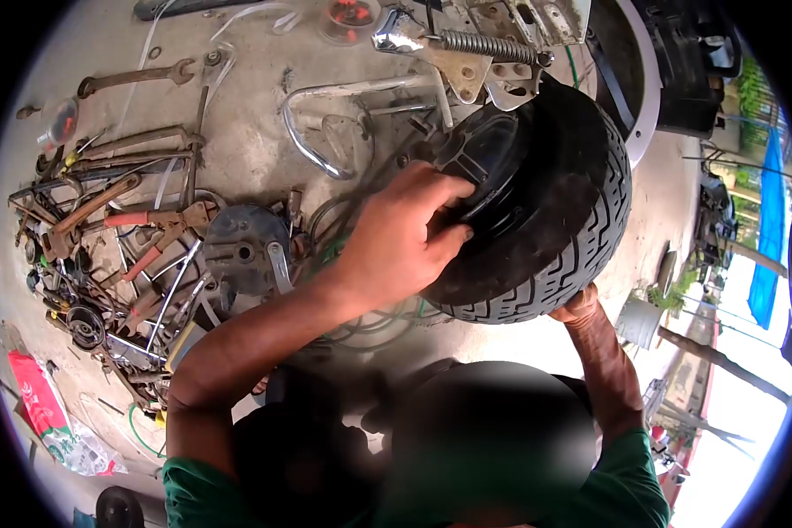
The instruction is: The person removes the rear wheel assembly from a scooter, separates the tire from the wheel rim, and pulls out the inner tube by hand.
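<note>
A wheel with a black, chunky-treaded tire [559, 238] is tilted in front of me, its dark hub [488, 145] facing left. My left hand [405, 233] reaches across to the hub, with thumb and fingers curled at the inner rim; the fingertips are partly hidden there. Low on the tread, my right hand [576, 304] grips the tire from outside, most of its fingers hidden behind the rubber. Above the wheel is a metal bracket [466, 75] with a coil spring [493, 46]. A round dark brake plate [242, 251] with a lever lies left of my left forearm.
Tools and metal parts are heaped on the concrete at left, including red-handled pliers [154, 246]. A wrench [136, 79] lies farther up. A bent chrome tube [312, 132] lies left of the wheel. A red-and-white plastic bag [53, 405] is at lower left, a bucket [638, 321] at right.
</note>
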Available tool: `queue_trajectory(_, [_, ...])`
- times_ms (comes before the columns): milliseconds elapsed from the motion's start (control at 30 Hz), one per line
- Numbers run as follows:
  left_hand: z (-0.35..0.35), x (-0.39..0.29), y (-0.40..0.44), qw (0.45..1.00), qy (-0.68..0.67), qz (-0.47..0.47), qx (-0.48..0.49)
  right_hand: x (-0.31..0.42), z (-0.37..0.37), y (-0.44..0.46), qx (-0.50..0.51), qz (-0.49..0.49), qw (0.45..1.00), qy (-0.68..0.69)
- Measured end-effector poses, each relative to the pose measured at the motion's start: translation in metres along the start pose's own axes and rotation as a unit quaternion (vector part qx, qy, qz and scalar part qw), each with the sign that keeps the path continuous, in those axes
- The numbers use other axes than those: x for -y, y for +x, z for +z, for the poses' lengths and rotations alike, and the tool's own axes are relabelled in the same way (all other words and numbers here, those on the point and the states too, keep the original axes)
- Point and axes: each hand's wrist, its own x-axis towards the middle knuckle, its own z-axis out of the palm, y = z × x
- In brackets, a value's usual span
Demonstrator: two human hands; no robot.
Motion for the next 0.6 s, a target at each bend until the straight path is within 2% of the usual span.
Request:
queue_trajectory(200, [0.0, 0.006, -0.001, 0.998, -0.041, 0.047, 0.0, -0.001, 0.005, -0.008, -0.02, -0.028, 0.999, -0.026])
queue_trajectory(367, [0.009, 0.008, 0.006, 0.999, -0.023, 0.032, -0.004, -0.011, 0.003, -0.012, -0.049, -0.052, 0.997, -0.013])
queue_trajectory(500, [0.012, 0.007, 0.012, 0.998, 0.031, 0.048, -0.012, -0.017, 0.008, -0.011, -0.04, -0.107, 0.992, 0.059])
queue_trajectory(600, [0.012, 0.008, 0.013, 0.997, 0.046, 0.054, -0.006, -0.018, 0.005, -0.012, -0.009, -0.109, 0.991, 0.082])
